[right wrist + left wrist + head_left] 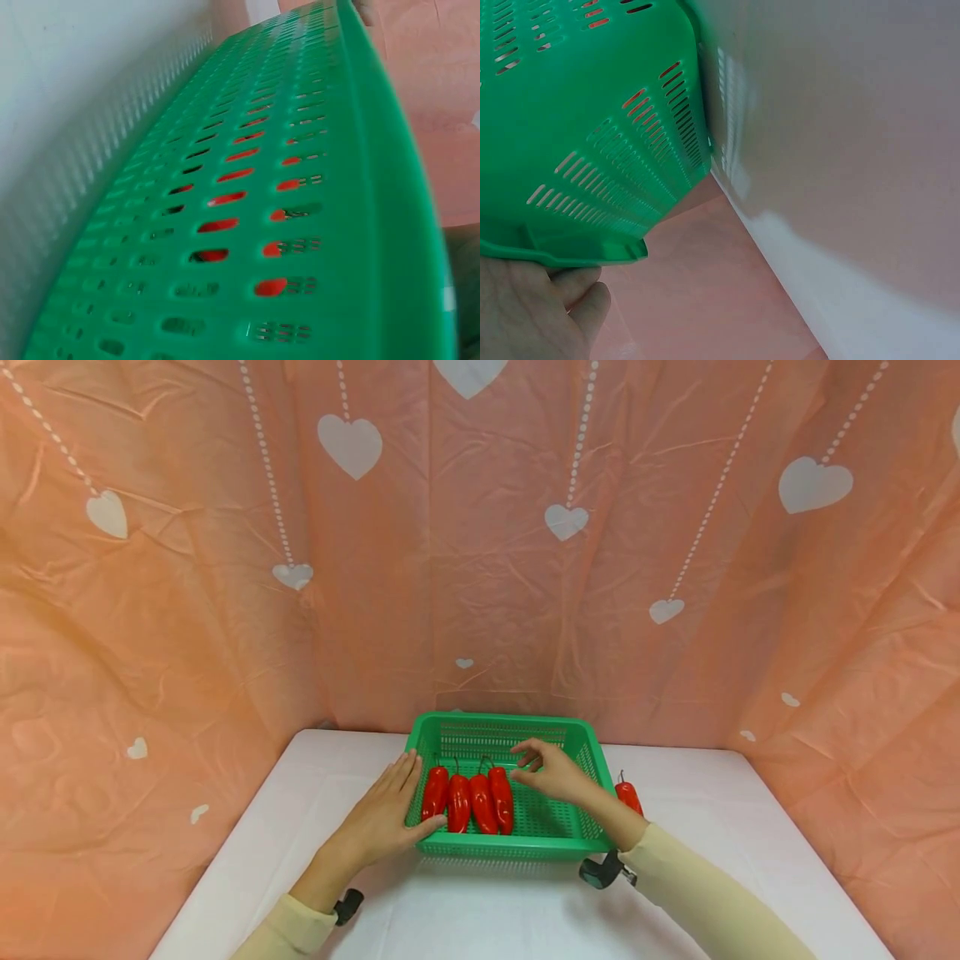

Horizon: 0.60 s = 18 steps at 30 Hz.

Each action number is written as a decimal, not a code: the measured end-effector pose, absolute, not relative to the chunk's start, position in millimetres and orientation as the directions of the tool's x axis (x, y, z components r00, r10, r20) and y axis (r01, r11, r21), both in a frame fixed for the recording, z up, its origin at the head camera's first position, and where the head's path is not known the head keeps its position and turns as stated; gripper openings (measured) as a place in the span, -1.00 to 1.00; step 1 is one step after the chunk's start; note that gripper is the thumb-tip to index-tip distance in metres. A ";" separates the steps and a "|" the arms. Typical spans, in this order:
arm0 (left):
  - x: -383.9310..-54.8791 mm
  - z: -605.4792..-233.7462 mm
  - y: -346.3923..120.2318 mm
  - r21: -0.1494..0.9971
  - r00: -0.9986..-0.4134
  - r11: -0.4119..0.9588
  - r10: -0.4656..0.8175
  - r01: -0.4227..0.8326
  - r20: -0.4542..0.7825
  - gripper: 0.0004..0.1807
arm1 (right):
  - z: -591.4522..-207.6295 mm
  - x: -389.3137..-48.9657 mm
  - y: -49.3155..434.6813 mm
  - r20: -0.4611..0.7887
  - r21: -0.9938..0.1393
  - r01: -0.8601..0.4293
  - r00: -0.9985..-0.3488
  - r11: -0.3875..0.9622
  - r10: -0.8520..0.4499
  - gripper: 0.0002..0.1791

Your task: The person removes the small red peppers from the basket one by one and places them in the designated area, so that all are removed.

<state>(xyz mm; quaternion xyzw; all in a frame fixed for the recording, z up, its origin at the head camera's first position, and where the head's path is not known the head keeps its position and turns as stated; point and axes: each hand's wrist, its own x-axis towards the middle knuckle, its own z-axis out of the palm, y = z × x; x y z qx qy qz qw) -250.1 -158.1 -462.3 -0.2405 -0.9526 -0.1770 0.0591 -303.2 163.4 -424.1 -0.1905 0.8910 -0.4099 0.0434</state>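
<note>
Peppers (483, 803) lie just left of the right hand (555, 775), its fingers loosely parted, holding nothing; left hand (382, 814) lies flat along the basket (517, 842). Loading seems underway; next likely calls for the pepper outside (628, 797), right.

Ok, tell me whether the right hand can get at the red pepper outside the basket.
Probably yes: the right hand looks empty and the outside pepper lies close by, though the hand would first have to clear the right rim of the green basket.

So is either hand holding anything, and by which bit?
Nothing looks held: the left hand rests on the left rim of the green plastic basket; the right hand hovers over the basket, empty.
</note>
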 end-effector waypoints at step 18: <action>-249.6 -462.0 -157.4 0.320 -0.882 0.822 0.434 0.472 0.185 0.19 | -438.4 -311.8 151.3 0.055 -0.749 -0.276 -0.932 0.602 -0.359 -0.55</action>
